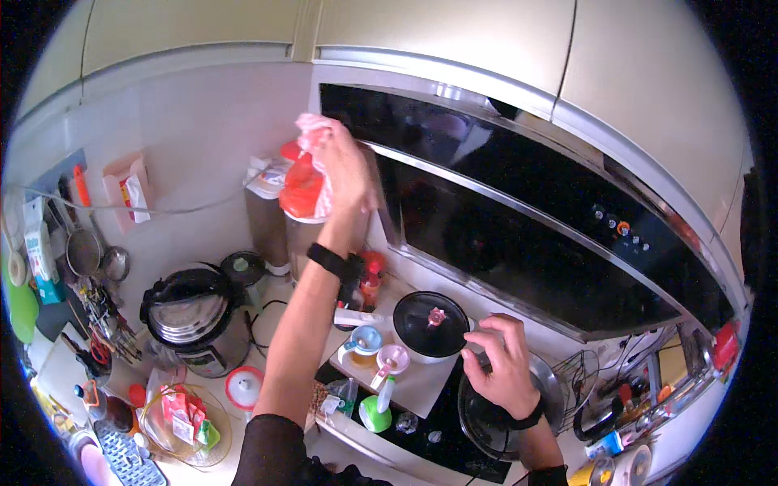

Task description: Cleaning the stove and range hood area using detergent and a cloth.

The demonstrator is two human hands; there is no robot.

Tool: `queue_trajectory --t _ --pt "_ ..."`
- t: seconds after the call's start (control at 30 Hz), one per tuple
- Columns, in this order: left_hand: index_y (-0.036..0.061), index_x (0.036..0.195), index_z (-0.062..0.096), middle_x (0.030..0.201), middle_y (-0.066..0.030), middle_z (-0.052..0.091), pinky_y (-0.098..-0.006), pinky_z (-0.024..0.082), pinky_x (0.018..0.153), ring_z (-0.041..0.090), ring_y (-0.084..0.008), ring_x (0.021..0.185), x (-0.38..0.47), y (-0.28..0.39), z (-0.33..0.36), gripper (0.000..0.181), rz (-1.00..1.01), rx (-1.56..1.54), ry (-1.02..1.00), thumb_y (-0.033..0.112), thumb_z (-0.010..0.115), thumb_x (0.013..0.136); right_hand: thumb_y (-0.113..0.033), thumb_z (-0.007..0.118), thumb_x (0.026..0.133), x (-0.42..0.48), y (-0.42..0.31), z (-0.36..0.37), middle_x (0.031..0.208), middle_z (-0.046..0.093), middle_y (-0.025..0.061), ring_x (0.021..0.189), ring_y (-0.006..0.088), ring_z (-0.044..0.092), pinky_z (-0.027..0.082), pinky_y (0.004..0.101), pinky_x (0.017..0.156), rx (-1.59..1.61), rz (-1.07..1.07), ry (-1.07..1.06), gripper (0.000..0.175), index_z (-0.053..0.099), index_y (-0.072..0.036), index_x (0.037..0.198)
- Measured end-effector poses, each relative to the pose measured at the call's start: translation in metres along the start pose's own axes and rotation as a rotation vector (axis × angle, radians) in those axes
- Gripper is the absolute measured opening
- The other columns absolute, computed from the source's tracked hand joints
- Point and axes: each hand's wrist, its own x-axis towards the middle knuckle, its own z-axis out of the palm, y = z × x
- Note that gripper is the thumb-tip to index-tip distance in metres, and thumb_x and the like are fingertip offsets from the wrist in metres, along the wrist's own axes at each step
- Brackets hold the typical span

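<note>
My left hand [346, 164] is raised to the back corner, fingers closed on a crumpled pink-and-white cloth [313, 129]. Just below it, a red plastic bag [299, 189] lies on top of a tall canister [307, 246]; part of the canister's top is hidden behind my hand. Over the cooktop, my right hand [501, 364] hovers with fingers apart and nothing in them. Beside its fingertips sits a pot with a black lid [419, 331] and a pink flower-shaped knob [436, 316]. A large wok or pan [471, 413] lies beneath that hand, partly covered by it.
A black range hood [516, 243] slopes over the cooktop. Blue-lidded [366, 340] and pink-lidded [393, 359] jars stand near a green-and-white container [375, 414]. An electric pressure cooker [200, 328] and a wire basket of packets [222, 434] occupy the left counter. Utensils, including a strainer [84, 250], hang leftward.
</note>
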Motion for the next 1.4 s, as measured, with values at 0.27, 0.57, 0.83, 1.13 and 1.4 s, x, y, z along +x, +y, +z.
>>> queue_trajectory --t 0.27,0.57,0.83,1.13,1.4 --pt "-0.0096 0.112 0.053 0.118 -0.0346 0.050 -0.0526 0.028 0.103 0.044 -0.0476 0.117 -0.050 0.064 0.002 0.043 0.024 0.278 -0.451 0.025 0.032 0.099 -0.013 0.072 0.075 -0.020 0.007 -0.010 0.110 0.053 0.0120 0.104 0.0333 0.053 0.045 0.0425 0.088 0.018 0.049 -0.014 0.025 0.063 -0.009 0.099" --pt "-0.0029 0.142 0.034 0.152 -0.0294 0.020 -0.0499 0.012 0.116 0.017 -0.0429 0.142 -0.109 0.127 0.024 0.056 0.602 -0.079 -0.681 0.026 0.043 0.095 -0.013 0.072 0.075 -0.026 0.013 -0.016 0.109 0.053 0.0129 0.102 0.0339 0.053 0.045 0.0429 0.086 -0.008 0.056 -0.005 0.024 0.063 -0.009 0.098" --pt "-0.0087 0.125 0.048 0.128 -0.0319 0.047 -0.0450 0.027 0.109 0.041 -0.0427 0.126 -0.007 0.054 -0.009 0.053 0.172 0.086 -0.362 0.036 0.032 0.101 -0.007 0.072 0.072 -0.015 0.012 -0.008 0.106 0.053 0.0120 0.100 0.0314 0.055 0.048 0.0401 0.083 0.001 0.021 -0.006 0.023 0.065 -0.007 0.094" --pt "-0.0104 0.130 0.042 0.142 -0.0270 0.038 -0.0428 0.022 0.112 0.032 -0.0383 0.135 -0.050 0.092 0.014 0.048 0.485 0.039 -0.301 0.026 0.037 0.099 -0.007 0.071 0.073 -0.025 0.016 -0.014 0.106 0.053 0.0122 0.100 0.0311 0.055 0.048 0.0391 0.082 0.021 0.063 -0.035 0.021 0.065 -0.007 0.093" --pt "0.0075 0.082 0.064 0.066 -0.0164 0.061 -0.0473 0.047 0.055 0.062 -0.0349 0.060 -0.118 0.155 0.037 0.021 0.701 0.059 -0.625 0.025 0.054 0.088 -0.012 0.070 0.074 -0.022 0.018 -0.007 0.106 0.054 0.0119 0.096 0.0331 0.054 0.046 0.0430 0.081 0.032 0.016 0.006 0.023 0.063 -0.010 0.096"
